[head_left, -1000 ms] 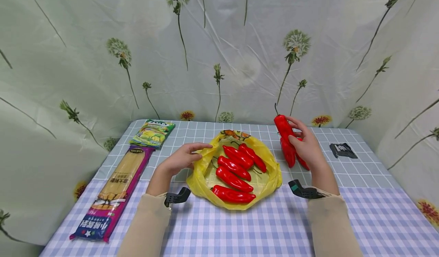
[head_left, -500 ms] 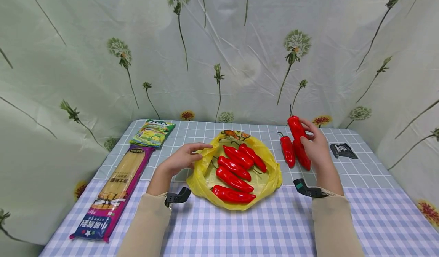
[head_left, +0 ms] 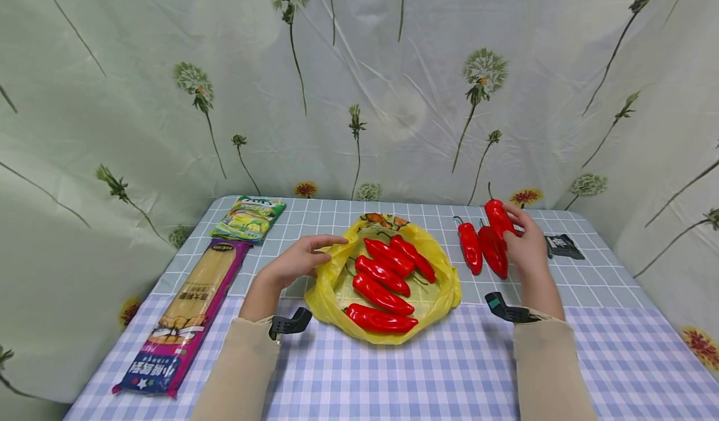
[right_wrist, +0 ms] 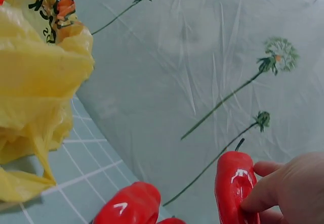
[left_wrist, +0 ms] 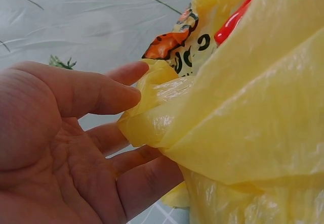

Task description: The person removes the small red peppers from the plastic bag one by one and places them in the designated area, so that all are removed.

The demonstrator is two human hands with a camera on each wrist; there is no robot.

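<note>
In the head view, my right hand (head_left: 527,240) grips a red chili pepper (head_left: 497,216), stem up, between thumb and fingers. Two more red peppers lie close by: one to the left (head_left: 470,246), the other (head_left: 493,252) just beneath the held one. A yellow plastic bag (head_left: 450,284) stands wide-mouthed in the middle, its rim folded out, with several red peppers (head_left: 383,293) inside. My left hand (left_wrist: 76,133) is at the bag's left rim, thumb and fingers around the yellow plastic (left_wrist: 243,133). Some of its fingertips are hidden behind the bag.
A long pasta packet (head_left: 185,315) lies along the left side of the table. Behind it is a green and yellow packet (head_left: 249,219). A small black packet (head_left: 564,247) sits right of my right hand. A flower-print curtain (head_left: 359,84) encloses the back and sides.
My right hand has moved rightward and slightly down with its pepper, and the two peppers beneath show more. The left hand and bag have stayed in place.
</note>
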